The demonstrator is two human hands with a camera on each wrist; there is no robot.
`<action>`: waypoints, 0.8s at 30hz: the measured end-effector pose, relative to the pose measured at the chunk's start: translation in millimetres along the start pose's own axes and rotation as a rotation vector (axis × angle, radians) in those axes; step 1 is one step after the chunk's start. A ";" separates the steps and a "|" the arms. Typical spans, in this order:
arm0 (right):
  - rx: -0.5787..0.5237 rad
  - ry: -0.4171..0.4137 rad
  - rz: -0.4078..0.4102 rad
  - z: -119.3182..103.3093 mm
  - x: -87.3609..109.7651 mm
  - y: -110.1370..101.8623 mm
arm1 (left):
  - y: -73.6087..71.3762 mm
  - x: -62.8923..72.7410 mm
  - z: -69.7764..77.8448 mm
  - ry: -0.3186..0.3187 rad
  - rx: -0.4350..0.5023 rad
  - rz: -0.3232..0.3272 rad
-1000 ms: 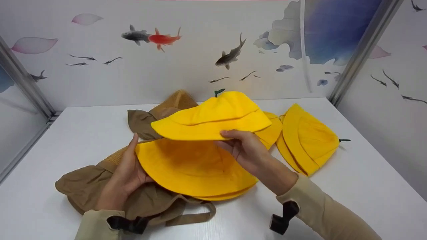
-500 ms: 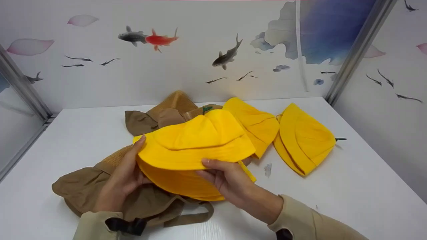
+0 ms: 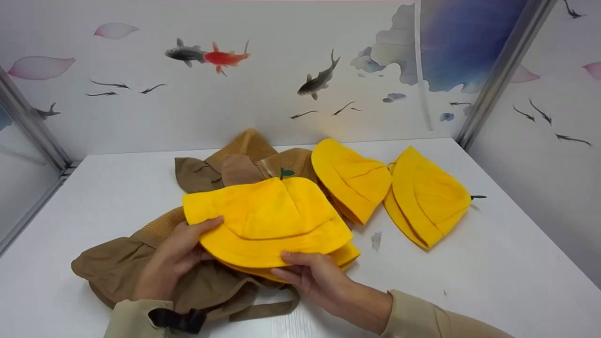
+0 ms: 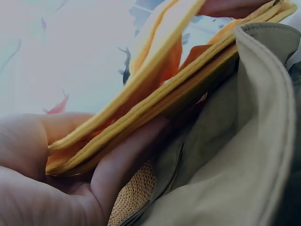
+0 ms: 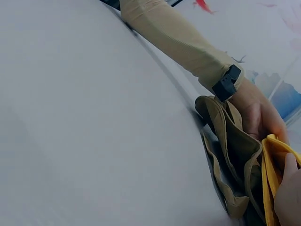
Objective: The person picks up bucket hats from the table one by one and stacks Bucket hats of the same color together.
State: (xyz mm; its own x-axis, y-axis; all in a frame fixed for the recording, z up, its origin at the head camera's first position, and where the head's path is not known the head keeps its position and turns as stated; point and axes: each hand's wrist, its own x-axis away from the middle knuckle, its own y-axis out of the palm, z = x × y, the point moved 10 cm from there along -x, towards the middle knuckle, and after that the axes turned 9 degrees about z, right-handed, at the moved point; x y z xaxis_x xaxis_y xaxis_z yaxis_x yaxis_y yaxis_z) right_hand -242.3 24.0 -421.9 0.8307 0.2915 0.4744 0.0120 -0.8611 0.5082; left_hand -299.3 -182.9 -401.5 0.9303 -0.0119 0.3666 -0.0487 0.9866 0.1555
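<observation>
The left grip [image 3: 176,249] and right grip [image 3: 317,279] both pinch, thumbs [image 3: 210,226] uppermost.

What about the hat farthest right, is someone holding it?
No, that hat lies on the table; left hand and right hand hold other hats.

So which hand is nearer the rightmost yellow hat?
Right: in the head view, the right hand is below and left of the rightmost yellow hat; the left hand is much farther left.
</observation>
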 end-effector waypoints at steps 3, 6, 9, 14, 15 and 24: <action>0.059 0.040 -0.025 3.7 3.5 0.4 | -0.2 0.3 -0.7 0.002 -0.004 0.000; 0.160 0.092 -0.115 8.9 10.4 6.4 | -0.3 0.7 -1.1 -0.004 -0.003 0.003; 0.248 0.144 -0.231 12.1 19.0 14.5 | 0.0 0.8 -1.2 -0.009 -0.001 0.005; 0.356 0.205 -0.442 10.6 37.2 28.6 | 0.5 0.4 -2.3 -0.018 -0.009 0.005; 0.376 0.204 -0.480 8.4 41.0 31.4 | 0.8 0.5 -2.3 -0.021 -0.011 0.002; 0.497 -0.056 -0.467 -49.9 41.3 37.6 | -0.2 0.6 -2.5 -0.022 -0.029 0.005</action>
State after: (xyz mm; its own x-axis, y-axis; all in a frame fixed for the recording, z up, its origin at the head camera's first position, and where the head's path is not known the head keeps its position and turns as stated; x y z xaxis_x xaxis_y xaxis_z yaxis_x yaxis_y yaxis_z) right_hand -235.3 24.5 -347.3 0.7038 0.6681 0.2412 0.6188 -0.7435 0.2536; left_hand -297.9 -182.7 -403.6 0.9219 -0.0099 0.3874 -0.0428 0.9909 0.1272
